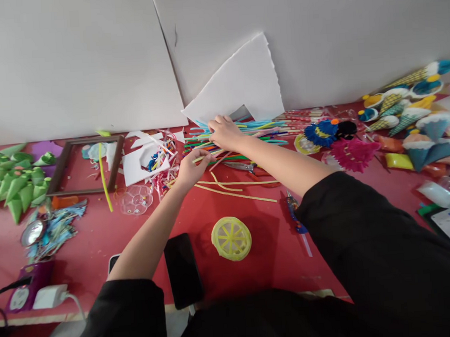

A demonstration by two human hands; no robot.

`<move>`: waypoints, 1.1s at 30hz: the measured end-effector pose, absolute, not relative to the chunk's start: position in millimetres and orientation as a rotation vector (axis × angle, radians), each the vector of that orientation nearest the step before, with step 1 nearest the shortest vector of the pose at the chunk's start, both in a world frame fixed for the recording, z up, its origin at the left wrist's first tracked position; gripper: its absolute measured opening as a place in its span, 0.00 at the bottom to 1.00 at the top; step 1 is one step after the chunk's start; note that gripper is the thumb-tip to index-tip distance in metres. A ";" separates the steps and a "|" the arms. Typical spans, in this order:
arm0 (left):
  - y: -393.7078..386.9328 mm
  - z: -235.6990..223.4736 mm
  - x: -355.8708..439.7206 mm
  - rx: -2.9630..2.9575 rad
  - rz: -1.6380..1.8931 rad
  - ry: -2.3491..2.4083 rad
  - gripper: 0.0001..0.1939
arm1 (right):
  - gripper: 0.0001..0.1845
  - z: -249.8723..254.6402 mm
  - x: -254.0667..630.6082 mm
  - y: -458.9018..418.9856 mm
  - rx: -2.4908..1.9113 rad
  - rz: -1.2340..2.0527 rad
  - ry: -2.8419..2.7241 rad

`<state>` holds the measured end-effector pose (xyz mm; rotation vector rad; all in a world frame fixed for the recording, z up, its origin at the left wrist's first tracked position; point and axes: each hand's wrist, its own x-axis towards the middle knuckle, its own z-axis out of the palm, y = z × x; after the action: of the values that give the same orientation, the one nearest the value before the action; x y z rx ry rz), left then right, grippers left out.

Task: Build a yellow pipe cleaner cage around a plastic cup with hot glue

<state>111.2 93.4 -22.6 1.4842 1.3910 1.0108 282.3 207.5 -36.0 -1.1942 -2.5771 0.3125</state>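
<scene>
A pile of colourful pipe cleaners [263, 130] lies at the back of the red table. My right hand [225, 134] reaches into it, fingers curled down onto the strands; its fingertips are partly hidden. Just left of and below it, my left hand [196, 166] pinches a pale yellow pipe cleaner. Several loose pale yellow pipe cleaners [238, 192] lie in front of the pile. Nearer to me is a round yellow lemon-slice piece [231, 239], lying flat. Scissors with red handles [258, 174] rest partly under my right forearm.
At left are green paper cones [18, 185], a brown frame [80, 192] and a clear flower-shaped tray [135, 199]. A black phone [183, 270] lies near the front edge. White foam board [242, 80] leans behind the pile. Pompom crafts [355, 154] and cone-shaped crafts [402, 112] crowd the right.
</scene>
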 end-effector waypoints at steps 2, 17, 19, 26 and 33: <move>93.7 -20.0 102.9 1.424 1.067 1.390 0.09 | 0.13 -33.7 277.9 210.6 -1.212 0.309 -2.559; 111.7 -7.0 119.5 1.128 1.405 1.397 0.09 | 0.16 15.0 279.9 188.0 -0.861 0.673 -2.381; 115.3 -5.6 122.0 1.103 1.449 1.395 0.14 | 0.20 10.5 280.6 180.0 -0.876 0.684 -2.390; 124.9 18.7 94.1 0.969 1.641 1.377 0.16 | 0.16 -0.1 300.5 175.0 -1.058 0.628 -2.547; 95.2 36.0 61.5 0.779 1.703 1.396 0.28 | 0.22 25.0 332.7 150.4 -1.114 0.548 -2.630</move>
<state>61.5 95.2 36.0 0.7786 1.3965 1.7027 332.7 150.4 25.0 -1.1142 -2.6305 0.5484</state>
